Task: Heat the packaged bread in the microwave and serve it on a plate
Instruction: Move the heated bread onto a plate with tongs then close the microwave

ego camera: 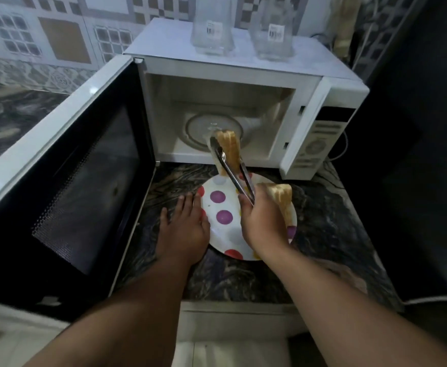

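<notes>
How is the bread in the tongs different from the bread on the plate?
The bread in the tongs hangs in the air in front of the open microwave; the bread on the plate rests on the spotted plate. The tongs, held by the right hand, pinch the first; nothing grips the second, partly hidden behind that hand. Both are pale with tan crusts.

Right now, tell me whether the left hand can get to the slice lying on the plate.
Probably not directly. The left hand rests at the plate's left edge, while that slice lies at the right edge, behind the right hand holding the tongs.
</notes>
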